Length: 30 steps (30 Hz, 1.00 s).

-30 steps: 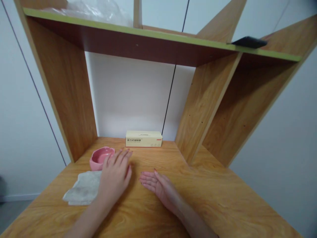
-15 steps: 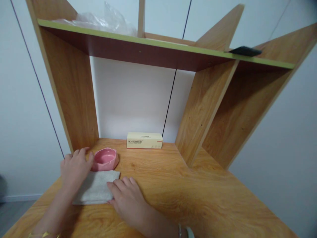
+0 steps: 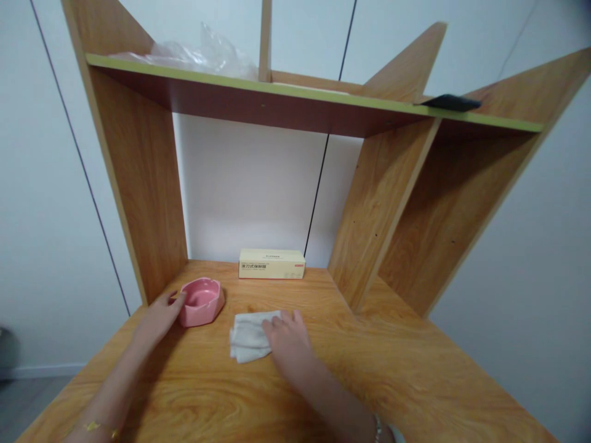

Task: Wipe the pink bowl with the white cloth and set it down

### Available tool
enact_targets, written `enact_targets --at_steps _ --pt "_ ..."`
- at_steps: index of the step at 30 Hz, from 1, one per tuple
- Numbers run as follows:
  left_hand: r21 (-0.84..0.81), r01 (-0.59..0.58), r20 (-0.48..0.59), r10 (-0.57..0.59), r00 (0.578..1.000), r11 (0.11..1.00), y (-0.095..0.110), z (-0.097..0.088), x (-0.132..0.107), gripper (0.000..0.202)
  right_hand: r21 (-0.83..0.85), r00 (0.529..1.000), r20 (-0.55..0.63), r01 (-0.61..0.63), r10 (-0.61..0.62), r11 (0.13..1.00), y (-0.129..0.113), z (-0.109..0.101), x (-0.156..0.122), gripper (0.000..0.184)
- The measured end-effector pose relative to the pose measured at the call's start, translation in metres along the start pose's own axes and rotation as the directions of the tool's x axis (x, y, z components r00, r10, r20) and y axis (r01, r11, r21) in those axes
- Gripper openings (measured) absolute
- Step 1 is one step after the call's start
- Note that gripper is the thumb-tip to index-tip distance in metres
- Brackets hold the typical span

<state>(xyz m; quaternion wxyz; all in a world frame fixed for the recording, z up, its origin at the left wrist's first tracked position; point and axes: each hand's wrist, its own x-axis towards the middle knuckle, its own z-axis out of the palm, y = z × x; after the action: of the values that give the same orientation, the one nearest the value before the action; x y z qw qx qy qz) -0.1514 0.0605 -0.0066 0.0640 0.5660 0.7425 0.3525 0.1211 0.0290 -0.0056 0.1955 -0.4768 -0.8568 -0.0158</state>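
Ashtray is sitting on the wood-grain desk, 8 o'clock from view centre; folded cloth is lying at its 4 o'clock, apart. Left hand is touching the ashtray's 9 o'clock side, thumb at the rim; can't tell if its fingers are clasping. Right hand is gripping the cloth's 3 o'clock side, fingers over the top. Ashtray is looking like glazed ceramic: probably stiff, weighty, slick, chippable; opposite outer walls are offering the best hold. Cloth is likely behaving soft, light, limp; pinch all layers together. Looks: ashtray is showing pink, faceted walls, notched rim; cloth is showing pale grey, stacked edges. Cling-film carton is standing at the ashtray's 2 o'clock.
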Motion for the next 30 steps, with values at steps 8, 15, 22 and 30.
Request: enact_targets --at_steps 8,15,22,30 --pt "-0.306 0.373 0.278 -0.293 0.915 0.876 0.022 0.003 -0.01 0.043 -0.301 0.914 0.261 -0.228 0.31 0.926 0.057 -0.037 -0.033 0.043" --pt "-0.403 0.449 0.33 -0.331 0.884 0.798 0.031 0.008 -0.015 0.047 -0.129 0.958 0.104 -0.252 0.265 0.959 0.062 -0.012 -0.02 0.03" --pt "-0.694 0.626 0.618 -0.153 0.771 0.356 0.054 0.031 -0.032 0.046 0.126 0.894 -0.218 -0.372 0.392 0.92 0.06 -0.005 -0.017 0.028" --pt "-0.615 0.782 0.759 0.196 0.621 -0.096 0.084 0.058 -0.063 0.012 0.408 0.813 -0.33 -0.336 0.48 0.849 0.05 0.007 -0.021 0.042"
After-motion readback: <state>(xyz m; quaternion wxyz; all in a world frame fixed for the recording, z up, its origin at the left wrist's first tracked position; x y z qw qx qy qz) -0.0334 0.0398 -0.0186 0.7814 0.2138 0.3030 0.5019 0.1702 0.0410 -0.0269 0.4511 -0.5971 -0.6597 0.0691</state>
